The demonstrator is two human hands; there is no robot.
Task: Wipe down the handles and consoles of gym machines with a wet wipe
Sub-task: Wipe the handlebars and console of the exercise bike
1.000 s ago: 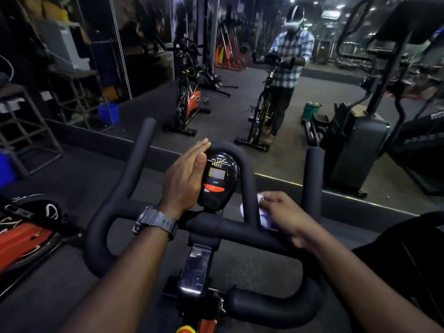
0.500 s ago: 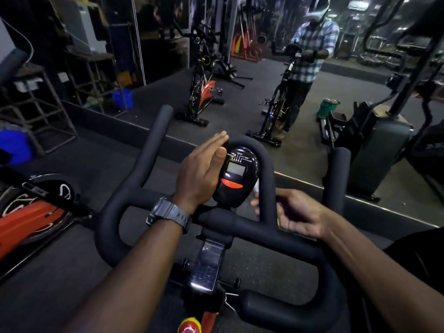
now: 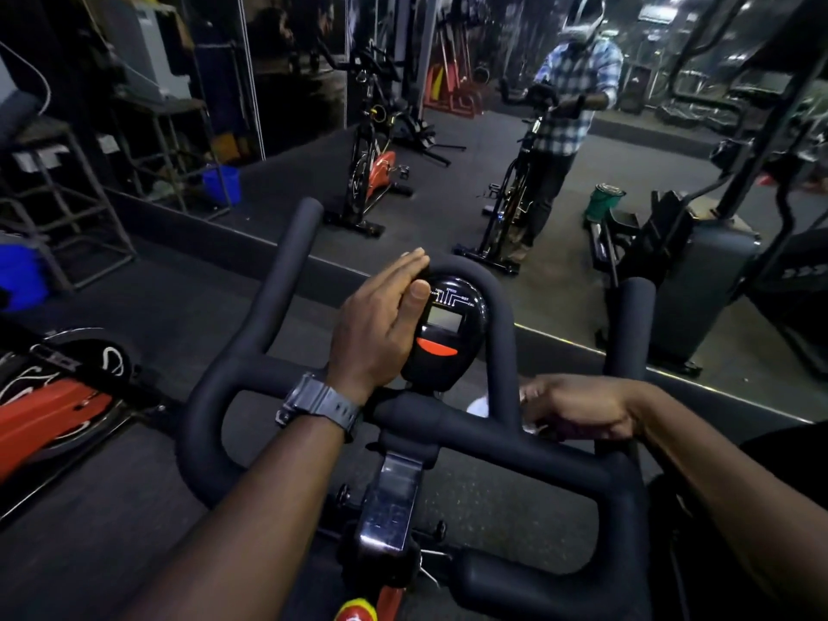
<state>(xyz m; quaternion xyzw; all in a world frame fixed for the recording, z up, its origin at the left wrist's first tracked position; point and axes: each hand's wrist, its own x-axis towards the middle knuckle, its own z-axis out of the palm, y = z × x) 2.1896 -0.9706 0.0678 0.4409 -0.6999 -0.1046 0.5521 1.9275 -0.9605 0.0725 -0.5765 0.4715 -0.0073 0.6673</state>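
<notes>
I stand at a spin bike with black foam handlebars and a black console that has a small screen and an orange button. My left hand, a grey watch on its wrist, rests against the console's left side with straight fingers; the thumb lies on the console's face. My right hand curls round a white wet wipe where the right side of the centre loop meets the crossbar. Only small bits of the wipe show.
A mirror wall stands just ahead and reflects me and the bikes. An orange and black bike is close on my left, and a blue bucket and a metal rack are further left. A large machine stands at the right.
My right hand lifted off the loop's base, then settled a little to the right on the crossbar with the wipe. My left hand stayed on the console.
</notes>
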